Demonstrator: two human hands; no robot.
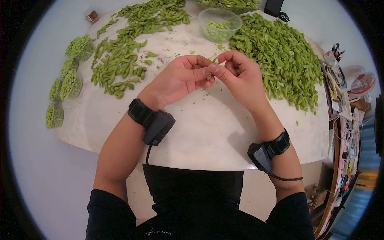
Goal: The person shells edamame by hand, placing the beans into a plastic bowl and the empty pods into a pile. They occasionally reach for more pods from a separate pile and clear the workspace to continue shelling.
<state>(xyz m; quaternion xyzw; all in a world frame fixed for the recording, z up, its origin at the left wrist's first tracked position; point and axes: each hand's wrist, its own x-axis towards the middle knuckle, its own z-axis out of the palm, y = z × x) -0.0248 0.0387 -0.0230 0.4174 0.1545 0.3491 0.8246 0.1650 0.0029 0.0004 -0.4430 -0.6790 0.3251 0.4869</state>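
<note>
Pod in hand: we see one green pod [215, 61] at the fingertips, above the middle of the tabletop [200, 140].
Pod's direction: its visible end points away from us, toward the far edge; the long axis seems to run roughly fore and aft, though fingers cover much of it and we cannot tell its exact tilt.
Left hand: we see the left hand [185, 78] pinching the pod between thumb and forefinger, palm partly turned up.
Right hand: the right hand [241, 78] grips the same pod from the other side, thumb pressed near the left fingertips.
Left pile: plump whole pods [118, 68] lie with their long axes in mixed directions.
Right heap: we see flattened pods [280, 60] heaped every which way.
Bowl: a clear bowl [206, 17] with shelled beans [218, 34] stands beyond the hands, beside the heap.
Tubs: clear tubs [79, 89] full of beans line the left edge.
</note>
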